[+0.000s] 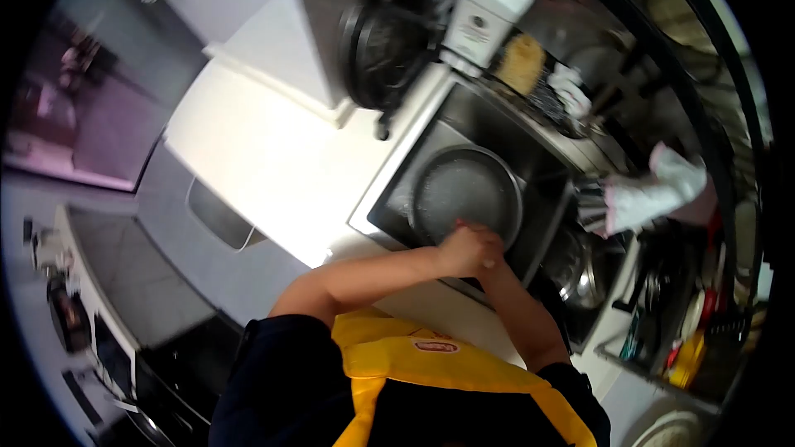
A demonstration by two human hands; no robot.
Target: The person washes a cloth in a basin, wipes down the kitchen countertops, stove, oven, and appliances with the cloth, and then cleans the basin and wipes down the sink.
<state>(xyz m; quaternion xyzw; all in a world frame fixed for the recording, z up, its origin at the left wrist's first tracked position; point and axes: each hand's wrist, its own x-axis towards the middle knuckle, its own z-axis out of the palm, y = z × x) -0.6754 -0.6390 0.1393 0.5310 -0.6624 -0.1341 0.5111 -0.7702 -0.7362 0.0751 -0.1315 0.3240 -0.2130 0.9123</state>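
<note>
A round dark pan (468, 190) with a wet-looking inside sits in the metal sink (414, 190). Over its near edge my two hands come together. My left hand (462, 250), reaching in from the left, is closed, and a small red bit shows at its fingers. Pressed against it, my right hand (492, 255) is largely covered, with its fingers curled. Whatever the hands hold between them is hidden, and I cannot tell whether they touch the pan. Shiny metal cookware (580, 269) lies in the sink's right part.
Behind the sink stand a white bottle (489, 8), a yellow sponge (522, 64) and a crumpled white cloth (569, 91). White-and-pink gloves (658, 199) hang at right, above a utensil tray (662, 372). Dark pans (385, 54) stand left of the bottle, by the white counter (257, 141).
</note>
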